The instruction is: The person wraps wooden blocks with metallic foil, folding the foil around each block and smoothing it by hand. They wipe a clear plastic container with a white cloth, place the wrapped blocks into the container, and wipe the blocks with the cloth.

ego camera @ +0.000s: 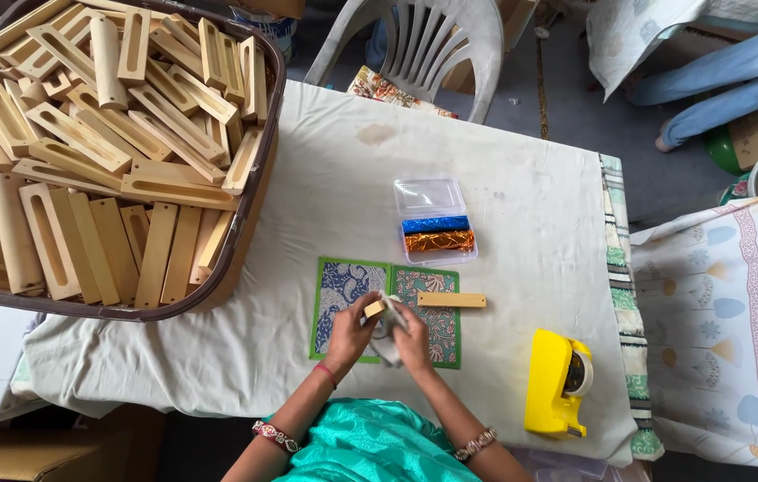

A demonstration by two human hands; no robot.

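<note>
My left hand (pixel 349 333) grips a small wooden block (pixel 374 310) by its end, above a green mat (pixel 321 314) covered with blue and teal patterned sheets. My right hand (pixel 412 341) holds a pale cloth or paper piece (pixel 387 339) against the block. A second wooden block (pixel 451 301) lies flat on the mat just right of my hands. Behind the mat sits a clear plastic box (pixel 433 195) with a blue foil roll (pixel 434 224) and an orange foil roll (pixel 439 241) in it.
A large dark basket (pixel 245 223) full of several slotted wooden blocks stands at the table's left. A yellow tape dispenser (pixel 556 382) rests near the front right edge. A white plastic chair (pixel 424 45) stands behind the table. Another person's legs (pixel 718 80) show at top right.
</note>
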